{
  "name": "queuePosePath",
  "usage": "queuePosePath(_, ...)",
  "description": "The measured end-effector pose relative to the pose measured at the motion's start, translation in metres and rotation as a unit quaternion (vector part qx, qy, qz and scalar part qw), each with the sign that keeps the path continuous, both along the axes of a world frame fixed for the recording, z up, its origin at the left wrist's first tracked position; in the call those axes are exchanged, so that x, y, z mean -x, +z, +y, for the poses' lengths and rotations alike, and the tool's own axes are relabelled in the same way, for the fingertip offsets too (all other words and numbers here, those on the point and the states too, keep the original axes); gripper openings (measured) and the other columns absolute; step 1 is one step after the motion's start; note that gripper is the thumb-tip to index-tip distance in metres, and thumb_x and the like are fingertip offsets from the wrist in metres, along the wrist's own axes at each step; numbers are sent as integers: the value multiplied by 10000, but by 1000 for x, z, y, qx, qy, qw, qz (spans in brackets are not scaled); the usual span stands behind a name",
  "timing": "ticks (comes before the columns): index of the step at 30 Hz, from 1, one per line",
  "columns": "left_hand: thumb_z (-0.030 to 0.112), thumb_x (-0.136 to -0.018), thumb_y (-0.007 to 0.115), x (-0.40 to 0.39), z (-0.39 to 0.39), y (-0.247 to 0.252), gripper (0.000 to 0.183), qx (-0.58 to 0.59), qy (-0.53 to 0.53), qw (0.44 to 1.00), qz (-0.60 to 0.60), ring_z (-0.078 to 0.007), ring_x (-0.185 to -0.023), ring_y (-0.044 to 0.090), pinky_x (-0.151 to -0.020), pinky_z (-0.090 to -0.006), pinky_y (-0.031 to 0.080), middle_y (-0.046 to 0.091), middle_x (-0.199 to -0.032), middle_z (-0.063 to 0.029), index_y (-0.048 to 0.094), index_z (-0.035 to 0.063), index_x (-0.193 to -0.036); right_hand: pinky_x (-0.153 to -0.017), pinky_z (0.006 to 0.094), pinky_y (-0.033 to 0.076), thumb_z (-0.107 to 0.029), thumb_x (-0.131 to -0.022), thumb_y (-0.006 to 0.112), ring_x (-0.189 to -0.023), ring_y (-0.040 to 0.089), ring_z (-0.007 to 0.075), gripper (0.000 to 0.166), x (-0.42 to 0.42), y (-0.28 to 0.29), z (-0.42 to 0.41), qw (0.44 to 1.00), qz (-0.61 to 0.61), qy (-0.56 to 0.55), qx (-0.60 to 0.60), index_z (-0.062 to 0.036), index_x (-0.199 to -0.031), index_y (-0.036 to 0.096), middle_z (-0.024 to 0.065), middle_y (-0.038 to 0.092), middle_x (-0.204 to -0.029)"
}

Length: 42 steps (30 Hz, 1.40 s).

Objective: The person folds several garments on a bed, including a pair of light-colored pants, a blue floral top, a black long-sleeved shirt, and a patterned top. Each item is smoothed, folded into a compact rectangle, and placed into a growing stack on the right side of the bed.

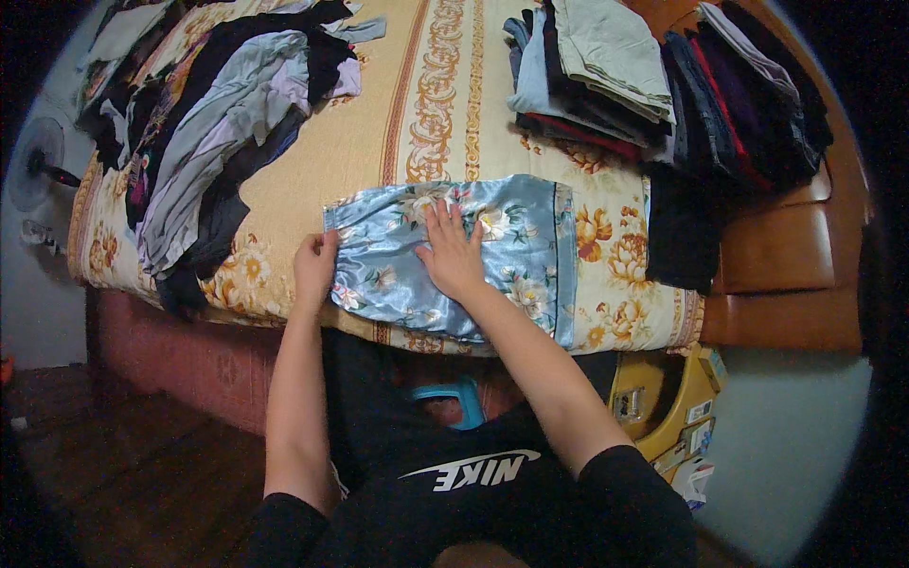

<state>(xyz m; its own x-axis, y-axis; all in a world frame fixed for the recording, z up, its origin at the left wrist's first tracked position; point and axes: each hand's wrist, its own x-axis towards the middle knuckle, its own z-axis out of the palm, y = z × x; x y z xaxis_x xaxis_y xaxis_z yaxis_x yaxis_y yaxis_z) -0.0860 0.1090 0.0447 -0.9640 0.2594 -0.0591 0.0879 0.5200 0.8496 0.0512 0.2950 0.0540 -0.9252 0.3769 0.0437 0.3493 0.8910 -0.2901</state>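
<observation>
Light-blue satin shorts or a similar garment with a floral print (525,248) lie flat on the bed before me, the gathered waistband edge to the left and a dark-piped hem to the right. At the waistband's left edge, my left hand (316,266) pinches the fabric between thumb and fingers. My right hand (453,252) rests palm down on the middle of the garment, its fingers spread and pointing away from me.
A loose heap of clothes (213,135) lies on the bed at the left. Folded clothes (611,64) are stacked at the back right, beside more garments (738,106) near a wooden surface (774,259). A patterned bedspread (305,163) covers the bed. A fan (39,163) stands far left.
</observation>
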Motion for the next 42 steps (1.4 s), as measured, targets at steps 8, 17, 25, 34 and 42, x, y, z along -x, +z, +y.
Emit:
queuePosePath(8, 378, -780, 607, -3, 3, -4, 404, -1, -6, 1000, -4, -153, -590, 529, -552, -292, 420, 588, -668, -105, 595, -22, -837, -987, 587, 146, -388, -814, 505, -1308, 171, 288, 683, -57, 13, -25, 998, -46, -29, -43, -14, -1328, 257, 139, 185, -1417)
queuePosePath(17, 363, -806, 598, 1, -16, -12, 402, -134, -35, 971, -196, -129, -712, 541, -608, -254, 438, 598, -829, -64, 562, -15, -934, -979, 607, 146, -380, -799, 521, -1309, 173, 288, 661, -111, 21, 3, 981, -86, -164, -61, -74, -1332, 278, 134, 204, -1411)
queuePosePath(25, 158, -776, 640, -24, -11, 18, 326, -227, -47, 943, -240, -122, -722, 556, -626, -248, 453, 589, -875, -66, 510, -4, -1027, -966, 624, 162, -331, -827, 489, -1311, 143, 332, 604, -170, -24, 77, 969, 44, -243, -15, -77, -1334, 280, 157, 189, -1411)
queuePosePath(34, 97, -784, 616, -33, -6, 43, 286, -239, -6, 942, -233, -116, -716, 558, -643, -249, 457, 593, -860, -52, 515, -10, -1029, -950, 657, 136, -316, -821, 506, -1315, 159, 262, 606, -105, 23, 58, 989, -15, -117, -95, -61, -1323, 282, 95, 220, -1411)
queuePosePath(42, 33, -715, 629, -76, 36, 104, 480, -279, -74, 945, -154, -156, -917, 527, -809, -271, 424, 541, -1049, -79, 448, 3, -1159, -1011, 567, 135, -355, -850, 466, -1320, 145, 265, 624, -58, -10, 28, 1000, 16, 14, -1, -68, -1353, 233, 111, 177, -1427)
